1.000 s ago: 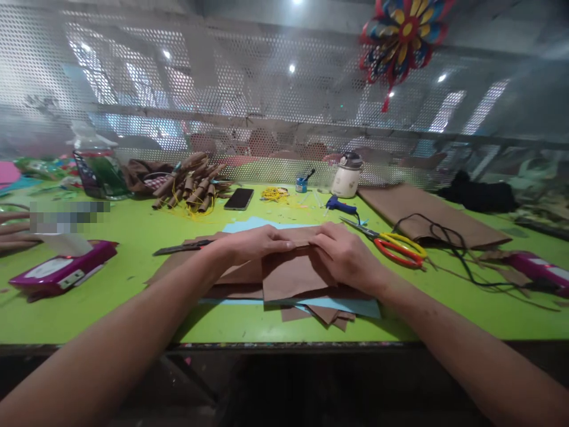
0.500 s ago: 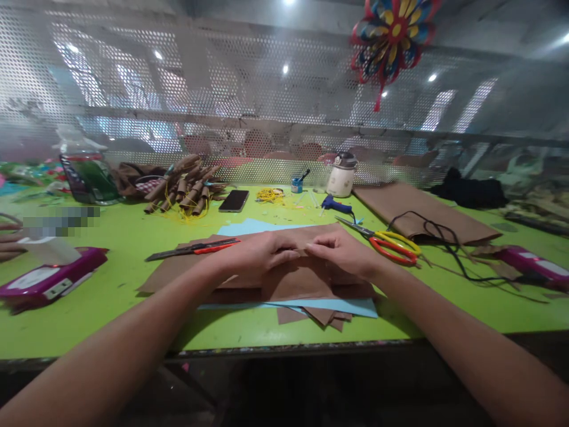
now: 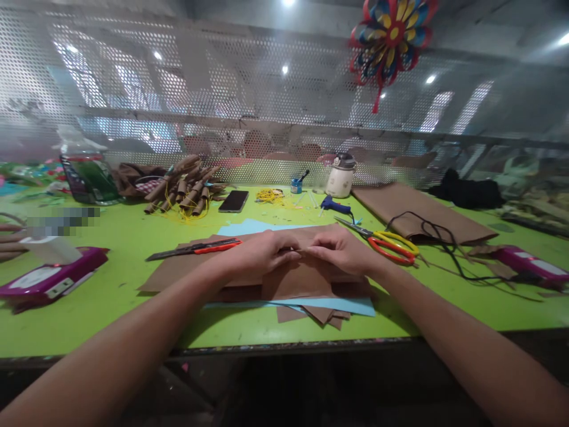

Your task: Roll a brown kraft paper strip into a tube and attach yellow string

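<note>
Nearest: brown angular paper offcuts [image 3: 320, 315] and light-blue paper sheet [image 3: 362, 306], near front of lime-green desk [image 3: 222, 335]. Beyond: brown paper piece [image 3: 296, 281] pinched at upper edge by left hand [image 3: 273, 252] and right hand [image 3: 340, 249], fingers narrow, tips almost meeting; edge gathered, flap left hanging below. Yellow-and-red-handled scissors [image 3: 372, 236] laid right. Purple power strip [image 3: 66, 276], white label [image 3: 24, 281] unreadable. Farther: green-filled clear bottle [image 3: 91, 181], print illegible.

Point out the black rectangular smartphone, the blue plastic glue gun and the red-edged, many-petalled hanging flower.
Black smartphone [image 3: 233, 201], head view: its screen.
Blue glue gun [image 3: 339, 207], head view: its body.
Hanging flower [image 3: 394, 34], head view: its red centre.
</note>
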A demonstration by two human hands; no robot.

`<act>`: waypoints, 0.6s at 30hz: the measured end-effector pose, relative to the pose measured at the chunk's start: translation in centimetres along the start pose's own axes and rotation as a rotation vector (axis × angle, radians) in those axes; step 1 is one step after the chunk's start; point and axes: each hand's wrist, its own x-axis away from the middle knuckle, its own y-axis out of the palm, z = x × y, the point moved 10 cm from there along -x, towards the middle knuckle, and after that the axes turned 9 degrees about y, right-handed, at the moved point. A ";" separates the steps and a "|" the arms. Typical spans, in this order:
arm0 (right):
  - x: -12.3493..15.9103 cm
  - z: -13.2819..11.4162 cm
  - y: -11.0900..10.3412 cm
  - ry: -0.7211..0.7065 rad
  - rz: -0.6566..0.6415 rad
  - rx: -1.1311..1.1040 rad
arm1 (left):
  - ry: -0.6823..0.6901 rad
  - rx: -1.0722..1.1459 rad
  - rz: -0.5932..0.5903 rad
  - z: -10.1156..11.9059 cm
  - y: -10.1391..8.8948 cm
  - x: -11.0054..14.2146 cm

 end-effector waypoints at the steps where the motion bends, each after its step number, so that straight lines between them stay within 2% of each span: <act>1: 0.0 -0.1 0.1 -0.004 -0.019 0.000 | -0.002 0.000 0.002 0.0 0.0 0.0; 5: 0.0 -0.1 0.5 0.017 -0.057 -0.025 | 0.023 0.014 0.020 0.6 -0.3 -0.1; 10: -0.1 -0.1 -0.2 0.004 0.042 -0.026 | 0.014 -0.014 0.057 0.7 -0.7 0.1; 15: 0.0 -0.3 -1.3 -0.030 0.130 -0.017 | -0.041 -0.190 0.066 0.0 -1.2 0.5; 18: -0.1 0.1 -1.6 -0.019 0.140 -0.027 | -0.061 -0.251 0.082 -0.3 -1.7 0.6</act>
